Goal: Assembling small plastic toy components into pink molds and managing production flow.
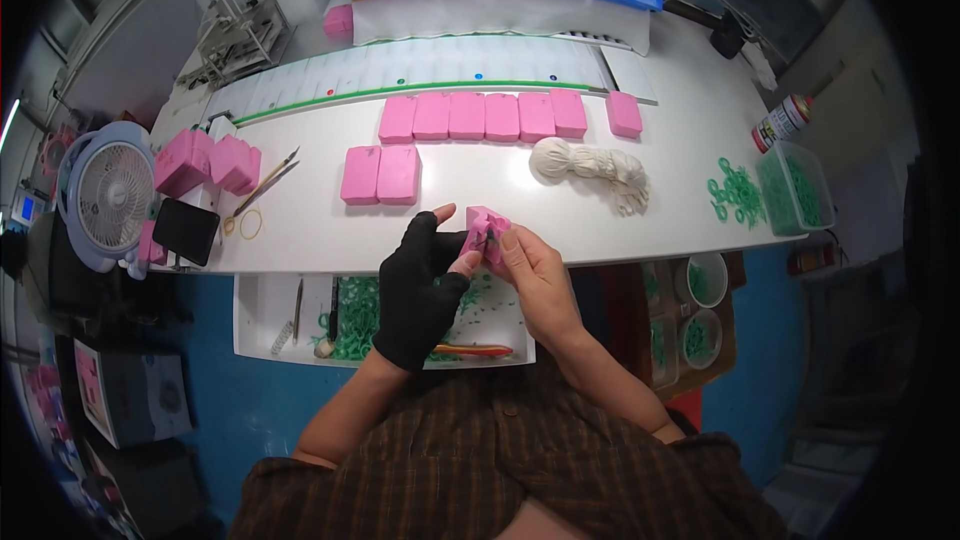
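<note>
Both hands hold a pink rubber mold (484,227) above the front edge of the white table. It looks bent open, with a dark hollow or slit facing me; what lies inside is too small to make out. My left hand (412,290), in a black glove with bare fingertips, grips its left side, thumb at the lower edge and index finger pointing up and away. The bare right hand (538,275) pinches its right side between thumb and fingers. Closest on the table are two pink blocks (380,176) standing side by side.
Farther back stand a row of pink blocks (468,117) and a white cloth bundle (590,168). Loose green pieces (737,192) lie by a clear tub (793,188) at right. Below my hands, an open drawer (262,316) holds green bits. A fan (110,190) stands left.
</note>
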Available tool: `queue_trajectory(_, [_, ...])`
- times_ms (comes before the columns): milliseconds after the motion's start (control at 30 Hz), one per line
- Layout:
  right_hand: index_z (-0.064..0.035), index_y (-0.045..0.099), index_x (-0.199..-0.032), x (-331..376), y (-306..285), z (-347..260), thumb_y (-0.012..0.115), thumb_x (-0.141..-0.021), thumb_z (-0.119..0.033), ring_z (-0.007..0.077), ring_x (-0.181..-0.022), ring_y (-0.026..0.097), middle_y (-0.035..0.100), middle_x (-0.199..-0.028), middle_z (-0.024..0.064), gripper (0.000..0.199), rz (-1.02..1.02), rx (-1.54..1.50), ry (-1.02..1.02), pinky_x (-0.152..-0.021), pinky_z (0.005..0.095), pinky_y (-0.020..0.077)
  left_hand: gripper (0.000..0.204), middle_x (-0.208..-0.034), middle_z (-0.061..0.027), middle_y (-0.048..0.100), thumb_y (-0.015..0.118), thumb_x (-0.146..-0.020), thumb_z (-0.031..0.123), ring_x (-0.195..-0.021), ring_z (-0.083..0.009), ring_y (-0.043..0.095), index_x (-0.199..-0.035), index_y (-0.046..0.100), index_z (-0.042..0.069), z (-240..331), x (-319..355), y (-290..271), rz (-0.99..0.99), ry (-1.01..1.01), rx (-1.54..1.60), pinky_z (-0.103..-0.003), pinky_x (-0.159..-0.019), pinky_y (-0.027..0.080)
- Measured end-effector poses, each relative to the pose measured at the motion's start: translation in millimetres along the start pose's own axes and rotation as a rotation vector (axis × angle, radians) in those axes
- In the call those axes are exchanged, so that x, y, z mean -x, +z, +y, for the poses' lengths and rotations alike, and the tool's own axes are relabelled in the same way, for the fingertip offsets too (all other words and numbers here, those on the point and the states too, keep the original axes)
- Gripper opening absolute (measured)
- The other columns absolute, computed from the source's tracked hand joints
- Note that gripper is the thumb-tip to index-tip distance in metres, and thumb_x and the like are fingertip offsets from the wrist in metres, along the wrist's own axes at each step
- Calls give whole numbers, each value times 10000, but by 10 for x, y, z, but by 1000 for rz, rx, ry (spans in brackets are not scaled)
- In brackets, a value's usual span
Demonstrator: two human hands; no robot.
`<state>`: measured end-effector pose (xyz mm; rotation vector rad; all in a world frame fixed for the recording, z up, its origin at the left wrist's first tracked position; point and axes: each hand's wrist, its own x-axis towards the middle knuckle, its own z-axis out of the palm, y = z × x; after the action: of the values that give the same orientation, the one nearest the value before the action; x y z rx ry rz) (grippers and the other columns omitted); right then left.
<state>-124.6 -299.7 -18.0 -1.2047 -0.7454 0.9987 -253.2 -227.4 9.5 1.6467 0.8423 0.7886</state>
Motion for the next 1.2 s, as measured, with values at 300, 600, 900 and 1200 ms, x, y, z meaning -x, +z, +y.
queue_trajectory(300, [49,578,-1090,-38,-30,95,464,-998,-207,78,-843,574,633,-944,63,295,84,103,-70,-722,243,489,539,-906,-128,686,626,-842,25,-813,-138,642,-1322,389,-37,-49,-9,9,-6,-2,84,-267,-748,502])
queue_trajectory(600, [74,455,-1227,-59,-136,30,376,-1015,-199,217,-1067,597,572,-1172,156,354,-12,-225,72,-941,349,509,477,-876,-91,676,616,-853,42,-791,-111,623,-1295,450,-27,30,-69,-151,-65,-81,145,-254,-719,497])
queue_trajectory(900, [72,475,-1199,-41,95,-108,399,-1002,-182,227,-1058,604,574,-1170,168,330,-137,-532,290,-941,362,510,689,-1073,-137,540,479,-837,644,-968,-228,565,-1023,523,-18,-269,-192,-76,-32,453,-84,-337,-807,454])
queue_trajectory(1200, [4,585,-1034,-35,21,-99,526,-939,-210,84,-796,581,601,-902,54,241,-202,-160,369,-688,250,533,833,-737,-105,601,363,-775,806,-635,-245,630,-917,503,-3,-442,-239,-314,193,559,-227,-322,-577,496])
